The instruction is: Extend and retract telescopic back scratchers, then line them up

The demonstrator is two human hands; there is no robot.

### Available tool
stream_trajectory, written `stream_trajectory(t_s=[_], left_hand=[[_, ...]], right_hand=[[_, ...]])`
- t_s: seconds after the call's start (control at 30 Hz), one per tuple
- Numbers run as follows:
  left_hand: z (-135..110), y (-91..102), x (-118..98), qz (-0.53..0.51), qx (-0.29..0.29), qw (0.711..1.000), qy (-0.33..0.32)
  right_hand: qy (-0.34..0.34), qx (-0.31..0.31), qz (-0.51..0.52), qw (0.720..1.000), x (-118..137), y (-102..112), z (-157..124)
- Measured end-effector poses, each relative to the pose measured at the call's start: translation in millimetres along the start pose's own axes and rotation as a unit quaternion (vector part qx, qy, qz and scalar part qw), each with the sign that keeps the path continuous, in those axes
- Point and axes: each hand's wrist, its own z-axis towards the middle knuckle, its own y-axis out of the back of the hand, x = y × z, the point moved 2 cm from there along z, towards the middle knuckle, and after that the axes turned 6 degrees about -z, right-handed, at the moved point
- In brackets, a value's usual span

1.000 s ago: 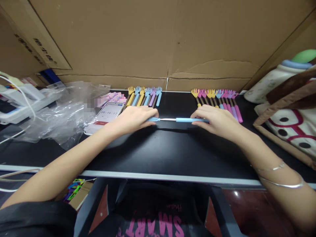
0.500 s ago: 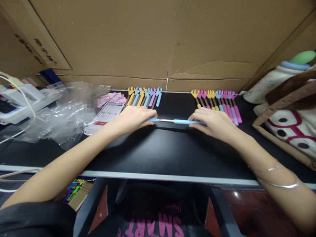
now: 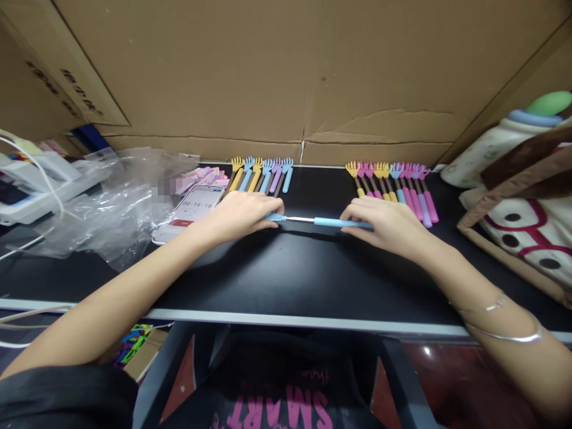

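Pale blue plastic shows at both ends of a telescopic back scratcher (image 3: 319, 221), with a length of silvery metal rod (image 3: 300, 219) bare between its claw head (image 3: 277, 217) and its handle (image 3: 328, 222). It lies crosswise over the middle of the black table (image 3: 286, 280), roughly parallel to the front edge. The left hand (image 3: 243, 214) is closed on the claw head, thumb and fingers hiding much of it. The right hand (image 3: 379, 223) pinches the outer end of the handle between thumb and fingers, the rest of the hand loosely curled. Along the table's back edge, beyond the left hand, lies a row of yellow, blue and purple back scratchers (image 3: 255, 177); a second row, with pink ones (image 3: 413, 204) among them, lies beyond the right hand. Toward the left edge, a smartphone (image 3: 196, 199) showing a timer rests near the left hand, beside a crumpled clear plastic bag (image 3: 120, 202). By the right edge are a white bottle (image 3: 482, 149) with a green top and a printed cloth bag (image 3: 522, 226). Brown cardboard (image 3: 286, 71) rises behind the back edge.
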Motion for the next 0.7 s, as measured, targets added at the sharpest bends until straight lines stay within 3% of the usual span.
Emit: stream_trajectory(t_s=[0.3,0.7], left_hand=[[0,0.7,0,-0.049,0.048,0.998,-0.004],[-3,-1.6,8,-0.116,0.103,0.988,-0.012]], right_hand=[[-0.01,0.061,0.052,0.997,-5,-10,-1],[-0.017,0.095,0.082,0.992,-3,-12,1]])
